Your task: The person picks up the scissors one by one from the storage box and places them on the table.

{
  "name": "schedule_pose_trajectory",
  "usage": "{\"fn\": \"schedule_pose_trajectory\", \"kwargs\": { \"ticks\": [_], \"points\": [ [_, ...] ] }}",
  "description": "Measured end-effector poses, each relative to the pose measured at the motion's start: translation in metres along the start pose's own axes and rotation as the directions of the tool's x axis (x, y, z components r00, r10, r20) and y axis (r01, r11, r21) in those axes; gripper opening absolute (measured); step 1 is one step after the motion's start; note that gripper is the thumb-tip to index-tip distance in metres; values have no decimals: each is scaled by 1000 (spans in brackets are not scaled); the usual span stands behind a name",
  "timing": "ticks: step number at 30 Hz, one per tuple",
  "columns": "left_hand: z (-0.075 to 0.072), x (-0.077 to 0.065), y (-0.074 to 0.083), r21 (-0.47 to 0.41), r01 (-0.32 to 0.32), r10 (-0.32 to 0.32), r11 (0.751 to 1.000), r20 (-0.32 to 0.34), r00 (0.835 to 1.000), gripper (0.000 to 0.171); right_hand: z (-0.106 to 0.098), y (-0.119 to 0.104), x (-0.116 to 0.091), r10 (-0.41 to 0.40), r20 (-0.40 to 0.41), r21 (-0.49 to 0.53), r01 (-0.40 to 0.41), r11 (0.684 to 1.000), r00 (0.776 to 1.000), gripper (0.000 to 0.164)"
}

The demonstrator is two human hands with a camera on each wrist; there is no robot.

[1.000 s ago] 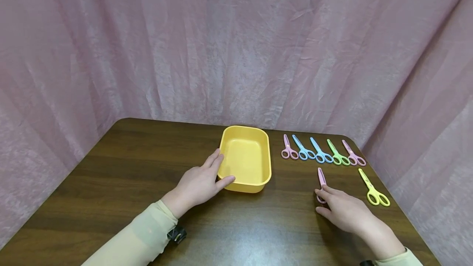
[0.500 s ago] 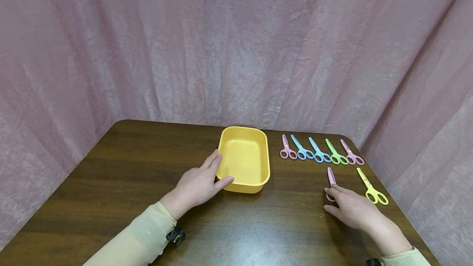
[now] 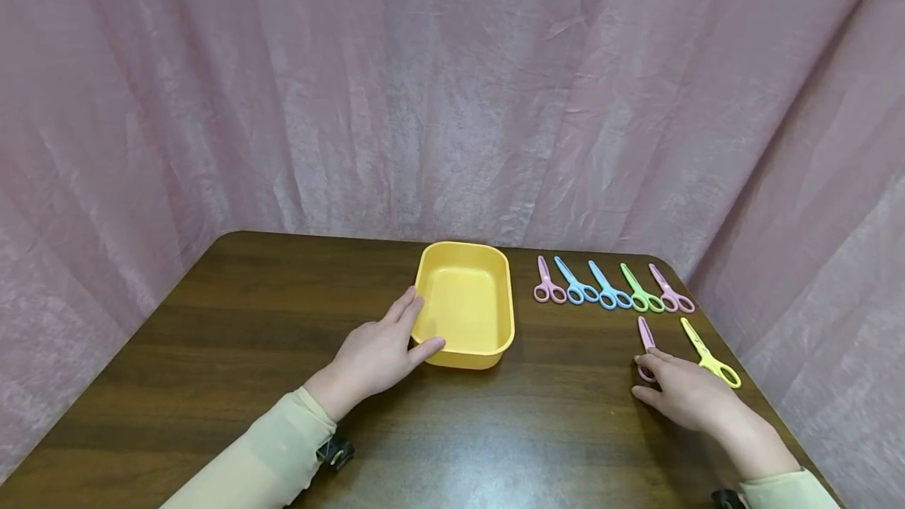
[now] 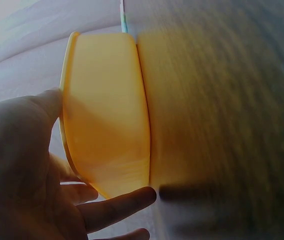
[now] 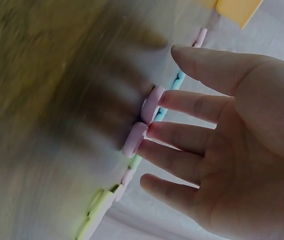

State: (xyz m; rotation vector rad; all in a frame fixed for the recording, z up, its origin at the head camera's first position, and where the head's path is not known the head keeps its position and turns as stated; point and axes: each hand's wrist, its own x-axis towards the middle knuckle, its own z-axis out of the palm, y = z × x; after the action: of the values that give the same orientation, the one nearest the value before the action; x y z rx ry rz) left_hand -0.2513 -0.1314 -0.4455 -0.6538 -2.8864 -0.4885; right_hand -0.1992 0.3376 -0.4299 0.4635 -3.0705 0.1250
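My left hand rests on the near-left corner of a yellow rectangular box, fingers along its left rim and thumb over the front rim. In the left wrist view, the extended fingers lie beside the box wall. My right hand touches a pair of pink scissors, covering part of its handle. The right wrist view shows straight fingertips on the scissors' handle loops, the thumb held apart. Yellow scissors lie just right of them, close to the right hand.
Behind, a row of scissors lies on the dark wooden table: pink scissors, two blue pairs, green scissors and more pink scissors. Pink curtains hang at the back and right edges.
My right hand has slid the pink scissors rightward across the table, closer to the yellow scissors. The left hand stays at the box, and the view has shifted slightly.
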Motion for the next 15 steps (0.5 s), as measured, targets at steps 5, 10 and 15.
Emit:
{"fn": "schedule_pose_trajectory", "kwargs": {
  "ticks": [5, 10, 15],
  "points": [
    [0, 1, -1, -8, 5, -5, 1000, 1, 1000, 88, -3, 7, -1, 14, 17, 12, -14, 1000, 1000, 50],
    [1, 1, -2, -11, 11, -11, 1000, 2, 1000, 88, -4, 14, -1, 23, 39, 25, -24, 999, 999, 51],
    [2, 1, -2, -2, 4, -4, 1000, 0, 1000, 88, -2, 19, -2, 22, 50, 44, -24, 999, 998, 52]
  ]
}}
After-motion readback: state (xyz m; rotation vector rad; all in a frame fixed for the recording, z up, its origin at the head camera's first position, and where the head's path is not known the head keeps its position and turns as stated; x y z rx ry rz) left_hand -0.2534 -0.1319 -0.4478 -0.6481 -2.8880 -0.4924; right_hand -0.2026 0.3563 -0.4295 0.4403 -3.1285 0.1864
